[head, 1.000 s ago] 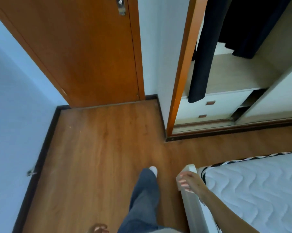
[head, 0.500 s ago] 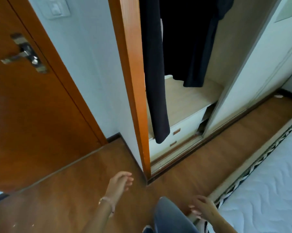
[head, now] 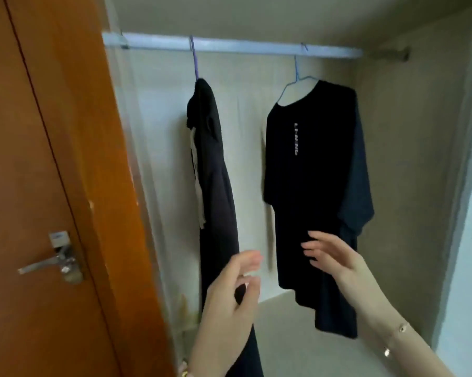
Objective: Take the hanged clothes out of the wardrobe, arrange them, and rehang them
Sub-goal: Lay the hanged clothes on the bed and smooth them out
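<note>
Black tee (head: 308, 170), soft matte knit w/ small vertical white lettering, hangs on a thin blue wire hanger (head: 294, 80) toward the right end of the metal rail (head: 243, 47). Dark trousers (head: 216, 186), limp & draped, hang on a purple hanger (head: 194, 61) nearer the left end. Right hand (head: 335, 257), grip spread, in front of the tee's hem; contact unclear. Left hand (head: 229, 300), grip loosely curled, empty, overlaps the trousers. Orange wood door (head: 52, 159) w/ steel handle (head: 52, 259) borders the wardrobe's left edge.

Open gap between hanging trousers (head: 216, 186) and T-shirt (head: 305, 186); door (head: 52, 159) blocks left.
</note>
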`<state>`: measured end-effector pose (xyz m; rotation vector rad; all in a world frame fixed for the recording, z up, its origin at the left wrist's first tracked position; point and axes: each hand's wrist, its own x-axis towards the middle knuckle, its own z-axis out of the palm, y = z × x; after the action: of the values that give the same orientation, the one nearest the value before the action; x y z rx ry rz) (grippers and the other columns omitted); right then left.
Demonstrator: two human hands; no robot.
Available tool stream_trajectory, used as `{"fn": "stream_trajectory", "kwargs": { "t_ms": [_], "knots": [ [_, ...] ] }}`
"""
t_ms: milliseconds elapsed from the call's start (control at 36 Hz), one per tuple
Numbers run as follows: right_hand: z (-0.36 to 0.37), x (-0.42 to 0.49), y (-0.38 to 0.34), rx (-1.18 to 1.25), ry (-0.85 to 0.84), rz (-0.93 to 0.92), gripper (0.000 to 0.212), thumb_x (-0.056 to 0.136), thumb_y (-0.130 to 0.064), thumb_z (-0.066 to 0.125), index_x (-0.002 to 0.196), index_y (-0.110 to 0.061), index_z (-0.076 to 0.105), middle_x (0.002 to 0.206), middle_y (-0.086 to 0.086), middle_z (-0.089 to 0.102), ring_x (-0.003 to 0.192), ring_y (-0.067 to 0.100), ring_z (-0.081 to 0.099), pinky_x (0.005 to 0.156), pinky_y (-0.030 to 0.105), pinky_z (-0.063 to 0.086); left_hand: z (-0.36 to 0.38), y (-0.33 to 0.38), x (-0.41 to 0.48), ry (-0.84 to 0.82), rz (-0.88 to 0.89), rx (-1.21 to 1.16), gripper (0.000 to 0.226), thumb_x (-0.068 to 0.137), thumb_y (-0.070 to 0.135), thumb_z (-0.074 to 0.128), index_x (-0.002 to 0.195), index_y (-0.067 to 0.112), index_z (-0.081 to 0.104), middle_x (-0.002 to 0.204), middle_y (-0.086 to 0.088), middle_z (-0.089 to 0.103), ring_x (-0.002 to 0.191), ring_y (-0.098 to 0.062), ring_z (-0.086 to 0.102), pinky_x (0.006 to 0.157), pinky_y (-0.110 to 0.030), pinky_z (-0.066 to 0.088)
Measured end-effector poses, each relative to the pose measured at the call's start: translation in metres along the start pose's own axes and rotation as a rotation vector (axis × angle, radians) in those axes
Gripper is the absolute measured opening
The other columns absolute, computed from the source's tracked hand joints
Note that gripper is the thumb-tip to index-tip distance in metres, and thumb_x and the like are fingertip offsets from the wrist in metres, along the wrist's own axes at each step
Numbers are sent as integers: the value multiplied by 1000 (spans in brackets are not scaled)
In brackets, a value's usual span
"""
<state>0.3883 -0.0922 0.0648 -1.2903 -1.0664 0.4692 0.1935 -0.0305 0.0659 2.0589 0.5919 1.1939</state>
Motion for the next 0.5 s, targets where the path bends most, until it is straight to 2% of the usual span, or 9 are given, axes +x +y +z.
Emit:
{"fn": "stream_trajectory", "kwargs": {
  "t_ms": [28, 56, 167, 250, 306, 361, 417, 444, 500],
  "knots": [
    [-9, 24, -12, -14, -16, -66, 26, 90, -20, 58, 115, -24, 61, 104, -3, 71, 102, 9, 65, 93, 22, 51, 4, 13, 23, 64, 70, 42, 35, 95, 13, 49, 113, 43, 54, 116, 29, 58, 111, 8, 54, 93, -9, 41],
    [-18, 47, -25, -23, -27, -131, 28, 92, -11, 54, 117, -21, 60, 104, -3, 71, 103, 7, 64, 95, 21, 49, 6, 24, 47, 129, 139, 71, 32, 94, 14, 49, 116, 37, 54, 116, 26, 59, 113, 7, 54, 96, -11, 41],
    [-48, 126, -75, -162, -50, -369, 32, 93, -10, 53, 121, -24, 57, 113, -8, 66, 110, 0, 58, 99, 19, 44, 3, 72, 133, 374, 329, 157, 34, 88, 16, 45, 120, 25, 53, 120, 12, 60, 115, 1, 54, 99, -13, 40],
    [-65, 180, -108, -309, 18, -543, 36, 91, -9, 53, 124, -23, 55, 122, -8, 61, 117, 2, 53, 106, 25, 39, -9, 98, 191, 524, 357, 383, 37, 91, 12, 49, 128, 12, 50, 130, 1, 55, 122, -12, 49, 103, -20, 35],
    [-74, 214, -127, -485, 118, -659, 39, 89, -10, 53, 127, -20, 53, 128, -7, 57, 119, 9, 51, 105, 25, 37, -25, 112, 230, 568, 285, 585, 46, 91, 13, 50, 136, 11, 41, 137, -4, 45, 128, -21, 40, 103, -24, 30],
    [-82, 246, -142, -666, 204, -718, 43, 88, -11, 52, 130, -18, 50, 131, -1, 54, 117, 19, 51, 96, 29, 38, -45, 125, 264, 562, 192, 738, 56, 90, 16, 51, 141, 9, 29, 144, -8, 34, 133, -27, 33, 105, -36, 30],
    [-90, 277, -154, -738, 234, -667, 48, 87, -12, 52, 134, -17, 45, 136, 3, 48, 120, 25, 49, 95, 34, 39, -66, 138, 296, 515, 58, 856, 61, 89, 17, 52, 142, 6, 25, 143, -14, 30, 130, -32, 36, 103, -42, 35],
    [-93, 290, -159, -744, 230, -603, 51, 87, -13, 52, 137, -15, 42, 140, 5, 45, 124, 26, 46, 98, 35, 37, -75, 142, 309, 472, -36, 878, 60, 89, 19, 52, 141, 4, 26, 139, -15, 33, 125, -33, 40, 100, -41, 38],
    [-100, 314, -166, -740, 204, -449, 57, 86, -14, 53, 141, -11, 36, 146, 10, 39, 130, 28, 41, 103, 35, 34, -87, 144, 329, 348, -241, 785, 50, 89, 22, 53, 132, 2, 38, 118, -11, 42, 104, -29, 48, 88, -34, 40]
  ]
}}
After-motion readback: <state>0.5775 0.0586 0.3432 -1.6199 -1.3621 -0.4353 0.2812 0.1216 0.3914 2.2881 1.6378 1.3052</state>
